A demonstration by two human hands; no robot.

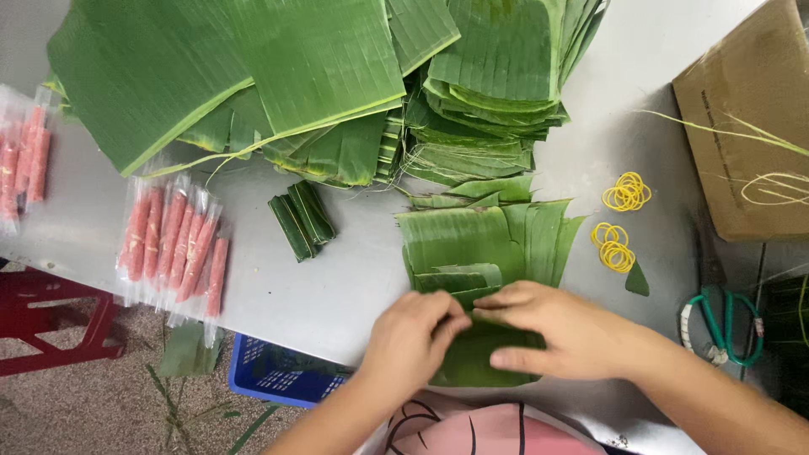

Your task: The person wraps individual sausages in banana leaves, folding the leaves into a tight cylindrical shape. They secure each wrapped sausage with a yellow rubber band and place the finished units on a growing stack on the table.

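- Left hand [413, 337] and right hand [548, 330] press fingers flat on a leaf [489, 358], gripping nothing, mid-fold.
- Bands [615, 253] at two o'clock; binding likely calls for one.

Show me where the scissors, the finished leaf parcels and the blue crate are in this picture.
scissors [726, 330]: head view, on the green handles.
leaf parcels [302, 219]: head view, middle of the folded bundle.
blue crate [271, 372]: head view, on its top rim below the table edge.

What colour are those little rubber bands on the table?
Yellow; the rubber bands show best in the head view.
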